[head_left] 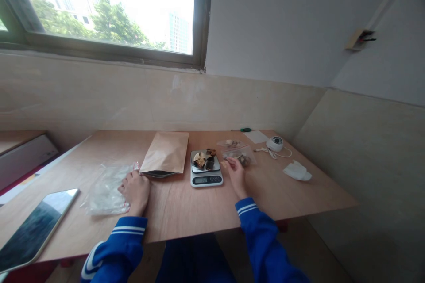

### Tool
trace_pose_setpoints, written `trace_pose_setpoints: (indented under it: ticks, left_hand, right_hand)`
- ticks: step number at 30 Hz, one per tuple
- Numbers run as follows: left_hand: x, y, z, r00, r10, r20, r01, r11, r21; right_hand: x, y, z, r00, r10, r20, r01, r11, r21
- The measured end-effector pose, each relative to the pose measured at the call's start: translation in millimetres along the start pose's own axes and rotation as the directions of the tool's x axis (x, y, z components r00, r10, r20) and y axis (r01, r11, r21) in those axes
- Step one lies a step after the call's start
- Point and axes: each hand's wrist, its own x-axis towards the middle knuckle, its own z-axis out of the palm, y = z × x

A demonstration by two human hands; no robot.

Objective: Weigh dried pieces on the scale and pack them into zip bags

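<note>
Dried pieces [201, 159] on scale [207, 180]; brown lumps [245, 160] in clear bag [252, 154].

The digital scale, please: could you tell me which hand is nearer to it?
Right. The right hand is just beside the digital scale, on its right side; the left hand is farther off to the left, at the clear plastic bag.
</note>
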Motion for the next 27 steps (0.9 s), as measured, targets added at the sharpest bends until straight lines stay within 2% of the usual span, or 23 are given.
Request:
trace_pose_setpoints:
  ticks: [3,7,9,13,21,23,27]
  left_hand:
    - [-0.3,0.4,-1.2,1.0,-0.003,0.004,0.003,1.0,0.011]
    - [-0.3,1.3,-2.7,1.0,-0.011,0.017,0.011,1.0,0.028]
    - [0.0,1.5,-2.9,1.0,-0.011,0.025,0.01,0.999,0.031]
    - [0.5,0.9,-1.4,1.0,-0.011,0.024,0.01,0.999,0.031]
    - [0.4,1.2,-1.6,1.0,-0.014,0.024,0.013,1.0,0.027]
    - [0.0,2.7,-3.8,0.998,-0.027,0.051,0.025,0.999,0.043]
    - [-0.9,5.0,-8.1,0.995,-0.038,0.087,0.032,0.997,0.063]
  right_hand:
    - [8.6,-1.9,16.5,0.996,0.084,-0.035,-0.082,0.995,0.063]
    - [8.6,-1.4,31.2,0.994,0.104,0.024,-0.104,0.994,-0.022]
    - [5.1,-0.5,32.6,0.997,0.062,0.053,-0.056,0.992,-0.112]
    - [-1.3,-0.1,28.8,0.987,-0.097,0.131,0.13,0.953,-0.274]
    - [11.0,10.1,15.6,0.971,-0.231,0.062,0.239,0.944,-0.227]
    - [16.2,19.8,9.0,0.961,-0.252,0.11,0.272,0.929,-0.25]
    - [18.9,37.0,-3.9,0.924,-0.246,0.294,0.343,0.874,-0.345]
